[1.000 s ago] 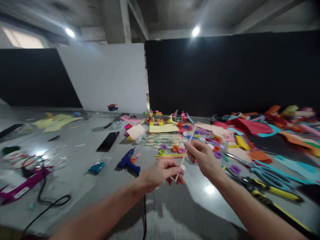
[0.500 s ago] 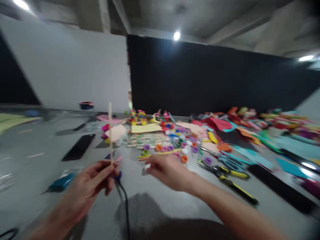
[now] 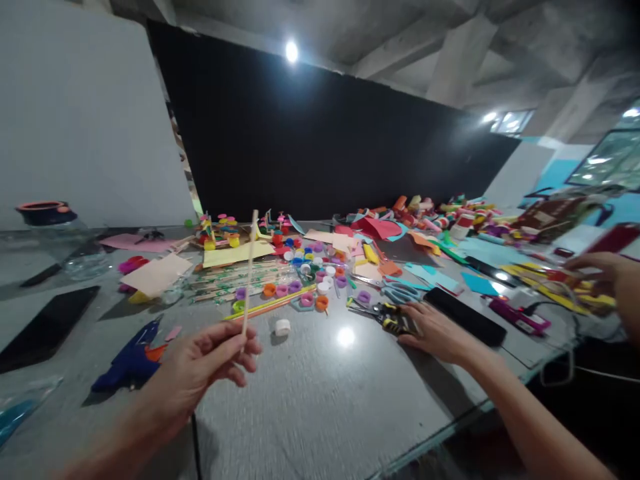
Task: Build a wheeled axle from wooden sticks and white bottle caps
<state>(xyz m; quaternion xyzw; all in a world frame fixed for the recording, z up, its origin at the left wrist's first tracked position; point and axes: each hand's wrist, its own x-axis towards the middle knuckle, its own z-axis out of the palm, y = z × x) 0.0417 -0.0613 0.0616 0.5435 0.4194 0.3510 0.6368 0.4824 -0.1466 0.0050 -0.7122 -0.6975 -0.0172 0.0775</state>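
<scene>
1. Glass jar (image 3: pixel 63 250), far left, is standing upright on the grey table (image 3: pixel 320 407) with a dark, orange-rimmed lid on. Its walls are looking clear, and I cannot tell whether anything is inside.
2. Down at the near edge, a clear bag (image 3: pixel 23 407) is lying flat with something blue in it, too blurred to name.
3. Moving right, a black phone (image 3: pixel 47 327) and a blue glue gun (image 3: pixel 131 357) are lying on the table, the gun just beside the left hand (image 3: pixel 200 367).
4. That hand is pinching the wooden stick (image 3: pixel 249 273) at its very bottom between thumb and fingertips, holding it near upright above the table.
5. Risk, as I judge it: with so low a hold on so long and thin a stick, it could be swinging loose or slipping out of the pinch.
6. A white cap (image 3: pixel 283 327) is lying alone just right of the stick's lower end, and the coloured caps (image 3: pixel 310 280) are heaped behind.
7. The right hand (image 3: pixel 435 330) is lying on the yellow-and-black cutter (image 3: pixel 386 313), touching it; whether the fingers are closing I cannot tell. Blue scissors (image 3: pixel 400 293) are crowding close, so a careless pull could be dragging them along.
8. Far right, another person's hand (image 3: pixel 607 277) is hovering over the clutter.
</scene>
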